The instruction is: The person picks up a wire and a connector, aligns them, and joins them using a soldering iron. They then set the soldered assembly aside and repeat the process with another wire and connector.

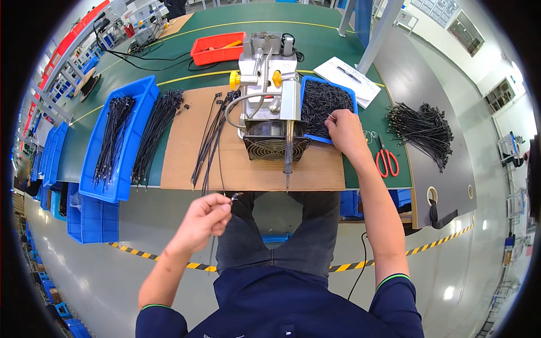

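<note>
Left hand below the near edge of the brown board, fingers pinched on a thin black cable tie. Right hand at the blue tray's near right corner, fingertips closed on a small black part.

Black plastic cable ties lie in a blue plastic tray near the green bench's left edge. Red-handled scissors lie near its right edge; black-and-yellow striped floor tape runs below.
</note>
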Action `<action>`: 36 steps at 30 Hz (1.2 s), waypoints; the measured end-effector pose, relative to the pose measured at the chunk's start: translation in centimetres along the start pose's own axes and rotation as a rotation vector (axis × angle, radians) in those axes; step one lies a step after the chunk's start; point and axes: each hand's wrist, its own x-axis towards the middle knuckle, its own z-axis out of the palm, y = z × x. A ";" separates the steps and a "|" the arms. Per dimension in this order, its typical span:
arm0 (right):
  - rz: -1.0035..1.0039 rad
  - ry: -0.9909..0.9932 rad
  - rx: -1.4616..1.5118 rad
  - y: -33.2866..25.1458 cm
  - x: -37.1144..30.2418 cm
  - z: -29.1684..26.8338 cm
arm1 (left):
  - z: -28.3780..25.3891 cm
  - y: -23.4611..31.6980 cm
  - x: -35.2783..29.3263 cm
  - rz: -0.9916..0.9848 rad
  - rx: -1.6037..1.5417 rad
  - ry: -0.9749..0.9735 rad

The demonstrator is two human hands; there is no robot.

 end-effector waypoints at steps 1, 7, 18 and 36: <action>0.016 0.024 0.016 0.0 -0.1 -0.1 | 0.2 -0.9 0.1 -0.001 -0.002 0.001; -0.008 0.183 0.347 -1.8 -3.5 -2.7 | 1.6 -3.4 0.6 0.043 -0.070 0.010; 0.205 -0.156 1.129 -10.7 -21.0 -1.5 | 5.1 -4.0 1.6 0.135 0.028 0.014; 0.069 -0.149 0.984 -10.9 -22.2 0.3 | 7.6 -4.2 1.7 0.119 0.225 -0.064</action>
